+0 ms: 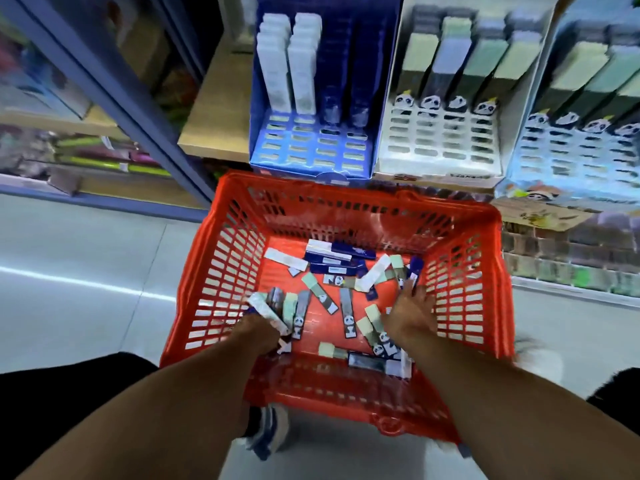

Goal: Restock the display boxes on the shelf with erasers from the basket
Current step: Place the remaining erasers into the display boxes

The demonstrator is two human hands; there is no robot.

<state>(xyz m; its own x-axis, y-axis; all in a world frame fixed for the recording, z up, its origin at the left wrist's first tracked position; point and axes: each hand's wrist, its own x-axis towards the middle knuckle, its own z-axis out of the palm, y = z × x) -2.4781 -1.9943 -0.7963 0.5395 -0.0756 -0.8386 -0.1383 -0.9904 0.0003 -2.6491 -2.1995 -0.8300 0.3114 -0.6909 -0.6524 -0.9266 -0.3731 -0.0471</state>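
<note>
A red plastic basket (221, 271) stands on the floor below the shelf, with several loose erasers (348, 315) scattered over its bottom, some with panda sleeves, some dark blue, some white. Both hands are inside it. My left hand (258, 332) grips a bunch of erasers (277, 308) near the basket's left wall. My right hand (410, 313) reaches down at the right side, its fingers on a dark blue eraser (414, 270). On the shelf stand a blue display box (311, 147), a white panda display box (440, 147) and a light blue one (575, 154).
The wooden shelf edge (211, 129) runs just behind the basket. A blue upright post (114, 95) stands at the left with more goods behind it. Lower shelf stock (568, 258) sits right of the basket. Pale floor (86, 271) lies to the left. My feet show below the basket.
</note>
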